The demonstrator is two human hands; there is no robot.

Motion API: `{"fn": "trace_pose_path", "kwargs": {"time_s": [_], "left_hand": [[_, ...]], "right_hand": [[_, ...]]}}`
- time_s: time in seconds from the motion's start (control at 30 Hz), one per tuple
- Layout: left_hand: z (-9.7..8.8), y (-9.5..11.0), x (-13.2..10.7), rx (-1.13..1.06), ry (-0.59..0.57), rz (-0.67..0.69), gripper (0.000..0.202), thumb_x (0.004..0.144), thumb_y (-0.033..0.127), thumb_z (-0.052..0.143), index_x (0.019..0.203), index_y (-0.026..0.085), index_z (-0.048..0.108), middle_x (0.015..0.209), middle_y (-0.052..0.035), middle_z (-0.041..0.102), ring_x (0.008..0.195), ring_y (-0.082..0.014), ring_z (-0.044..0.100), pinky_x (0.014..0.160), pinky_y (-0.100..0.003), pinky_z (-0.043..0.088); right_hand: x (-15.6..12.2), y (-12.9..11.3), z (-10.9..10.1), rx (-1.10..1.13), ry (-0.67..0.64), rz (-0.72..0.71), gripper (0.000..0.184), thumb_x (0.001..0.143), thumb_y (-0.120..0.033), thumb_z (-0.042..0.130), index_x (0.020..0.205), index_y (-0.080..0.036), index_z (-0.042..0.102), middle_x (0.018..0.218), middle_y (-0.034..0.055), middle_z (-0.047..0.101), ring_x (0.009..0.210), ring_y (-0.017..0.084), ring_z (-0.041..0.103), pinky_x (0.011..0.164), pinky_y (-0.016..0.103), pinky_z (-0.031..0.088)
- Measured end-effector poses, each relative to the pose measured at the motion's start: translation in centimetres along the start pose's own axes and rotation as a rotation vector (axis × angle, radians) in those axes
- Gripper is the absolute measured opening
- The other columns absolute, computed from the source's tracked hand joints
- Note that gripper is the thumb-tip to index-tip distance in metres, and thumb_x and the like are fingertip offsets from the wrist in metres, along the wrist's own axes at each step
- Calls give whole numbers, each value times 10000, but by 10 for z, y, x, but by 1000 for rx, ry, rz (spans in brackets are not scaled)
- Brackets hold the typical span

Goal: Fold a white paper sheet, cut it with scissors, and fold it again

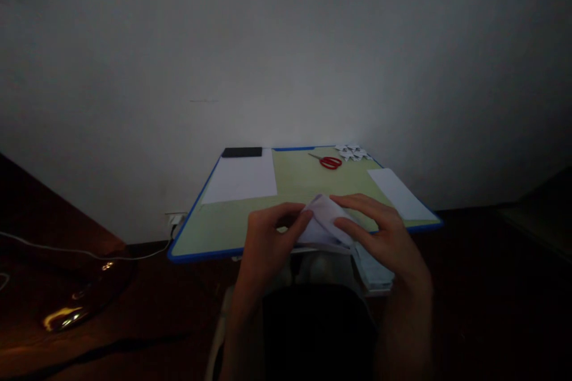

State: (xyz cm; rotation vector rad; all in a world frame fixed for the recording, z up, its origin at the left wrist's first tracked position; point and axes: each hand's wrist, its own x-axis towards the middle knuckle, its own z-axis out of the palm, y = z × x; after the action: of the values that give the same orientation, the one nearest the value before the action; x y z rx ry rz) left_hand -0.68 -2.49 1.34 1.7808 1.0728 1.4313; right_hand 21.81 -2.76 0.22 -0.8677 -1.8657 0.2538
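Over the near edge of a small table, a folded sheet of white paper [328, 220] is held between both hands. My left hand [272, 235] pinches its left side between thumb and fingers. On the other side my right hand [384, 235] grips the paper, thumb on the near face and fingers behind the upper edge. The paper has a peak at the top and slanted folds; its underside is partly hidden by the hands.
The pale green tabletop [304, 181] has a blue rim. On it lie red-handled scissors [329, 162], folded white paper pieces [353, 152], a dark flat object [242, 152], a white sheet [243, 177] at left and another sheet [402, 193] at right. A cable [89, 251] hangs left; a wall stands behind.
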Motion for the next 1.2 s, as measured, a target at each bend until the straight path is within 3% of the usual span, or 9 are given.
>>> {"fn": "trace_pose_path", "kwargs": {"time_s": [0.13, 0.23, 0.47, 0.63, 0.83, 1.03, 1.2], "left_hand": [[5, 2, -2, 187, 27, 197, 86, 907, 224, 759, 885, 211, 842, 802, -14, 832, 665, -169, 746, 684, -277, 581], [8, 5, -4, 175, 55, 242, 84, 904, 194, 760, 917, 217, 839, 838, -9, 840, 685, -162, 753, 704, -266, 589], [7, 12, -7, 0, 0, 99, 127, 910, 263, 764, 992, 188, 826, 807, -15, 820, 707, -157, 756, 700, -252, 595], [8, 10, -8, -40, -69, 61, 252, 972, 253, 654, 1167, 168, 789, 826, -24, 805, 714, -150, 734, 688, -261, 574], [8, 6, -8, 8, -24, 53, 221, 989, 257, 628, 1073, 165, 811, 861, -43, 824, 717, -163, 742, 686, -277, 550], [6, 7, -7, 5, -55, 54, 219, 981, 243, 630, 1042, 173, 828, 852, -52, 828, 696, -169, 727, 652, -280, 515], [7, 4, -8, 5, -58, 62, 265, 956, 267, 671, 1148, 143, 806, 662, -6, 721, 571, -139, 600, 596, -266, 466]], "right_hand": [[1, -1, -7, -26, -61, -70, 360, 984, -253, 755, 1335, -329, 732, 1230, 62, 755, 1121, 233, 718, 957, 427, 617], [-4, -3, -8, -18, -81, -121, 465, 972, -205, 764, 1406, -349, 681, 1249, 60, 747, 1131, 234, 717, 948, 424, 623], [-10, -12, -10, -145, -67, -271, 637, 970, -106, 734, 1524, -376, 573, 1313, 72, 731, 1184, 259, 703, 977, 471, 623], [-3, -14, -9, -184, -142, -383, 618, 997, -59, 672, 1554, -293, 543, 1374, 101, 699, 1253, 255, 671, 1026, 486, 612], [2, -10, -10, -300, -202, -432, 714, 974, -24, 686, 1611, -258, 463, 1403, 129, 686, 1273, 249, 667, 1061, 469, 609], [4, 1, -13, -390, -225, -496, 769, 986, 23, 629, 1657, -255, 375, 1415, 135, 697, 1271, 228, 687, 1022, 419, 637], [2, 7, -7, -329, -190, -462, 748, 981, 8, 630, 1638, -277, 414, 1418, 118, 705, 1278, 235, 696, 1029, 430, 639]]}}
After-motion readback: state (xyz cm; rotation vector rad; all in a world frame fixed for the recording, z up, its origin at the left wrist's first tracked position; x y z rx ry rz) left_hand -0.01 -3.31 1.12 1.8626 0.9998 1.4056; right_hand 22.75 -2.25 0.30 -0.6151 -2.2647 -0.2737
